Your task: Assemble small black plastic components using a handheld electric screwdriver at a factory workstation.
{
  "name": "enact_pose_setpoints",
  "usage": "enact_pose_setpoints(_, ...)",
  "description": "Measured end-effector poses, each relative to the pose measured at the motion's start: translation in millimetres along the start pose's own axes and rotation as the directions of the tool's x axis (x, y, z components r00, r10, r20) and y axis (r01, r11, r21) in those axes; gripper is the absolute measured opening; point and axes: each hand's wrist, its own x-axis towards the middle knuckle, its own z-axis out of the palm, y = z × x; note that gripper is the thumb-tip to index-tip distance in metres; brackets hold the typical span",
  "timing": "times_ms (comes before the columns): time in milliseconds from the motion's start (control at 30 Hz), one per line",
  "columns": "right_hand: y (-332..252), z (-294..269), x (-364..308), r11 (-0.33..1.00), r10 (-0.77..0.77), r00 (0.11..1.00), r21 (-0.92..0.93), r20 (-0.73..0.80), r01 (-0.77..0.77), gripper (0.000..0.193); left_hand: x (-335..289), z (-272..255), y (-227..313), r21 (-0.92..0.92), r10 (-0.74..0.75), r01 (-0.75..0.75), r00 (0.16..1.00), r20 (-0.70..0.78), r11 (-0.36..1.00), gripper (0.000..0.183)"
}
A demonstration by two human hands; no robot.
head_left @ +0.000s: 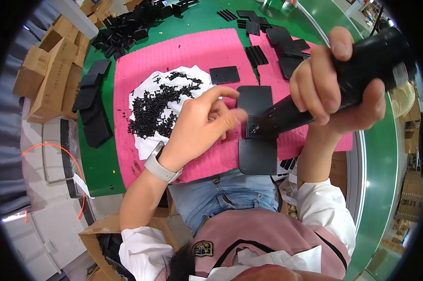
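Note:
My right hand [331,89] is wrapped round a black power screwdriver [375,58]. Its tapered nose slants down to the left, with the tip at the narrow middle part of a black hinged-looking plate piece [256,100]. That piece has two wide rounded leaves and lies on a pink foam mat [183,47]. My left hand [200,124] hovers just left of it, index finger and thumb stretched apart, other fingers curled, nothing visible between them. Beside the left hand, a heap of small black screws [150,110] lies on a white cloth [143,147].
A flat black plate [224,74] lies beyond my left hand. Black parts are piled [122,35] at the far left of the green table [197,16]. Stacked black plates [93,103] line the left edge; more black pieces [286,49] lie far right. Cardboard boxes [54,79] stand left.

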Motion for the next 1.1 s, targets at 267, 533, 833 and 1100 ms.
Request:
enact_pose_setpoints(267,-8.0,18.3,2.0,0.955,0.195,0.971,-0.2,-0.138,-0.22,0.05,6.4,8.0,1.0,-0.065,-0.192,0.206,0.966,0.172,0.976,0.051)
enact_pose_setpoints(533,6.4,20.6,-0.4,0.931,0.183,0.975,-0.297,-0.126,-0.213,0.045,1.9,20.5,-15.5,-0.242,-0.177,0.231,0.958,0.225,0.942,0.043)
enact_pose_setpoints(833,9.8,7.8,-4.0,0.879,0.162,0.979,-0.432,-0.12,-0.199,0.039,0.7,23.3,-16.1,-0.294,-0.165,0.22,0.966,0.2,0.93,0.036)
enact_pose_setpoints(1100,9.9,15.2,-9.3,0.881,0.126,0.992,-0.458,-0.017,-0.12,0.034,1.1,18.9,-11.1,-0.147,-0.096,0.116,0.986,0.139,0.982,0.038)
